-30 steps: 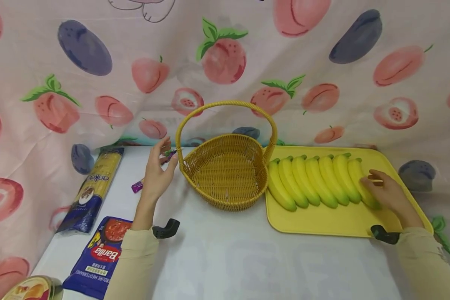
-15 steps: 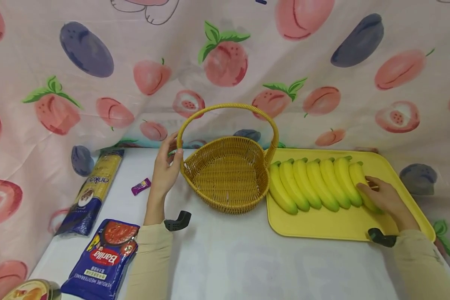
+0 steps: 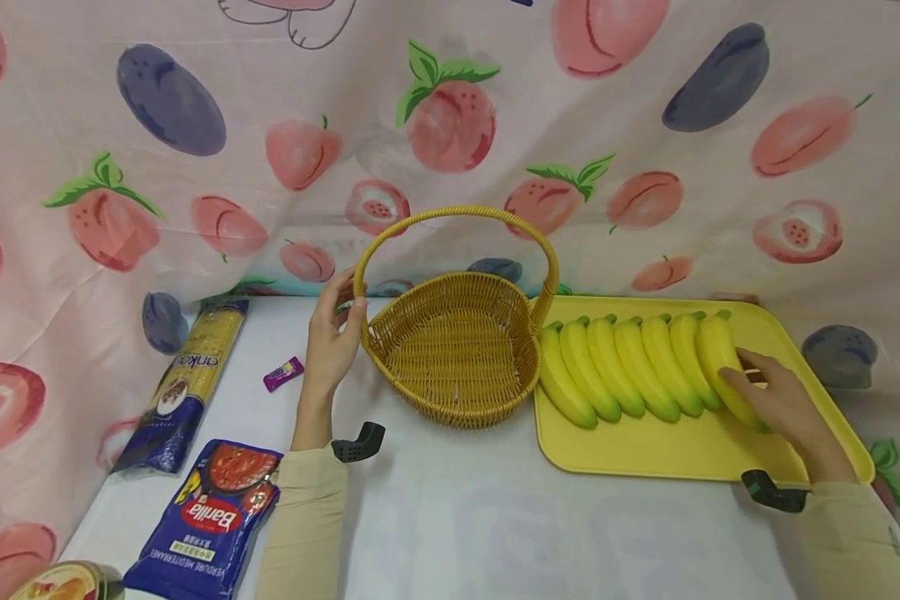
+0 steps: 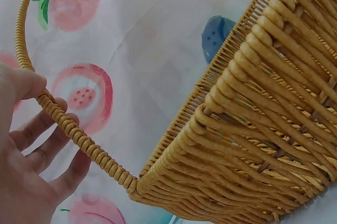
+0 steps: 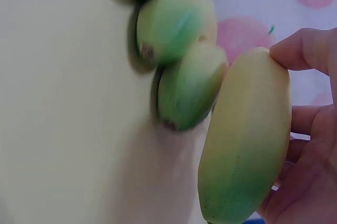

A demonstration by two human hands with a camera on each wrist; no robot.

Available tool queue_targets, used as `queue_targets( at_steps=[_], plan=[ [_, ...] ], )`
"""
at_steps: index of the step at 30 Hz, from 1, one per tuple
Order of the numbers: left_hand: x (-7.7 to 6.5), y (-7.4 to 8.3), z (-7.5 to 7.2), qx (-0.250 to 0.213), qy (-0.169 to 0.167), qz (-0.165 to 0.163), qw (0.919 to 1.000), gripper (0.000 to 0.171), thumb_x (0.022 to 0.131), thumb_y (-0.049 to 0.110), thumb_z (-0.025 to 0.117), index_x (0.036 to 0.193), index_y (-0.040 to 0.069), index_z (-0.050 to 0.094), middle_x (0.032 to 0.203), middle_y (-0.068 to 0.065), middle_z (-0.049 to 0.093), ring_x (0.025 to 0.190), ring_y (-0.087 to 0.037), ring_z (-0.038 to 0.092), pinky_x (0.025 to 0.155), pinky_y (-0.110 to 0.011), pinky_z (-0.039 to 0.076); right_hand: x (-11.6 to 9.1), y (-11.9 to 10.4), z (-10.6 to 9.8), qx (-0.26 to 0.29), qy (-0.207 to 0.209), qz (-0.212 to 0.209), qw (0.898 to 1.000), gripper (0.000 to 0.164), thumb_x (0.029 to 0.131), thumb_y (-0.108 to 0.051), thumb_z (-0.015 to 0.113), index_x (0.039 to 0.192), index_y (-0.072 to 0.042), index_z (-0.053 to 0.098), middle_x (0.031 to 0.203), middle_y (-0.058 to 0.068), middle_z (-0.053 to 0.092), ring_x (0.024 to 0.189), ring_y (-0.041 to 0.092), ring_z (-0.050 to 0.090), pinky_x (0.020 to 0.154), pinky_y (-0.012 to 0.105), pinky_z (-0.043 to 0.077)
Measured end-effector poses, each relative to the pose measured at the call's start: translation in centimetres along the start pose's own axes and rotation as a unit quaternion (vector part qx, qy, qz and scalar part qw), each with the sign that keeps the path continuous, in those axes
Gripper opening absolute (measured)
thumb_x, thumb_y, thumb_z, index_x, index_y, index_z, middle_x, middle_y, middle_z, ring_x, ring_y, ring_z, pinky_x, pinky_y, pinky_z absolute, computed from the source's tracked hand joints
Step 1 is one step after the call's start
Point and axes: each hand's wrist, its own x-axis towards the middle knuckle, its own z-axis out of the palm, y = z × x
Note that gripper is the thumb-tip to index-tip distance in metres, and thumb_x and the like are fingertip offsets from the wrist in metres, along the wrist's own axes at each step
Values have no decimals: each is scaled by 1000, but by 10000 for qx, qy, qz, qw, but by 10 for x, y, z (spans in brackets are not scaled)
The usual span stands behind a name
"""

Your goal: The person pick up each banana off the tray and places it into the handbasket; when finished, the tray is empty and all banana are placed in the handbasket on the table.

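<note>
In the head view a wicker basket [image 3: 457,354] with a tall arched handle stands mid-table, its inside bare. My left hand [image 3: 333,337] holds the left side of that handle [image 4: 79,138], thumb on one side and fingers behind it in the left wrist view. Over the yellow tray [image 3: 645,454], my right hand [image 3: 780,400] pinches the rightmost banana [image 5: 247,134] between thumb and fingers. This banana is raised a little off the tray. Several other bananas [image 3: 618,367] lie side by side to its left, their green tips [image 5: 187,95] close by in the right wrist view.
To the left lie a pasta packet [image 3: 183,383], a blue Barilla pouch [image 3: 206,517] and a small purple wrapped sweet [image 3: 282,374]. A round tin [image 3: 63,583] sits at the lower left corner. Behind the table hangs a fruit-print cloth [image 3: 450,192].
My left hand has moved right onto the basket handle. My right hand has taken hold of the rightmost banana and lifted it slightly from the tray.
</note>
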Motion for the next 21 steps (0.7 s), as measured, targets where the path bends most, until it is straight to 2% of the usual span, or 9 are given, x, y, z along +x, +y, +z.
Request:
queue_targets(
  at_steps=[4,8,9,11,13,15,17,21],
  plan=[
    [0,0,0,14,37,62,10000,43,98,7,47,140,3,41,130,-20,49,119,-29,51,99,-45,45,-10,-18,2,54,125,-274,9995,71,98,-41,43,146,6,22,133,34,38,111,49,41,79,56,43],
    [0,0,1,26,42,100,9999,42,98,7,47,140,3,42,129,-21,50,118,-30,51,99,-44,46,-18,-35,5,-14,194,-613,9979,66,98,-36,48,145,5,27,129,31,43,107,45,47,75,36,47],
    [0,0,1,31,41,106,9999,42,98,7,47,140,3,42,129,-21,50,118,-30,51,99,-44,46,-20,-39,6,-10,206,-701,9973,65,98,-35,49,145,5,28,128,29,44,105,41,49,73,29,47],
    [0,0,1,33,38,120,9999,42,98,7,47,140,3,42,129,-21,50,118,-30,51,99,-44,45,-23,-48,9,34,237,-886,9958,63,97,-32,52,144,4,31,125,27,47,104,23,51,70,17,44],
    [1,0,1,17,42,127,9999,42,98,6,46,140,3,42,129,-22,50,118,-30,51,99,-45,45,-26,-58,11,101,261,-1061,9940,61,96,-30,54,142,4,33,123,26,49,101,4,47,70,11,42],
    [1,0,1,2,52,119,9999,42,98,6,46,140,3,42,129,-22,50,118,-30,51,99,-45,45,-28,-69,12,117,276,-1185,9925,61,95,-29,56,141,4,35,122,23,51,95,-8,41,69,4,39],
    [0,0,1,-5,55,96,9999,42,98,5,46,140,3,42,129,-21,50,118,-30,51,99,-45,45,-30,-79,14,127,234,-1294,9912,60,95,-28,57,141,4,35,121,22,51,97,-4,42,69,4,40],
    [0,0,1,-14,46,57,10000,42,98,5,46,140,3,41,130,-20,49,119,-29,51,100,-44,45,-36,-96,16,-17,106,-1469,9891,60,94,-29,57,141,3,36,121,19,52,102,20,48,72,8,43]
  ],
)
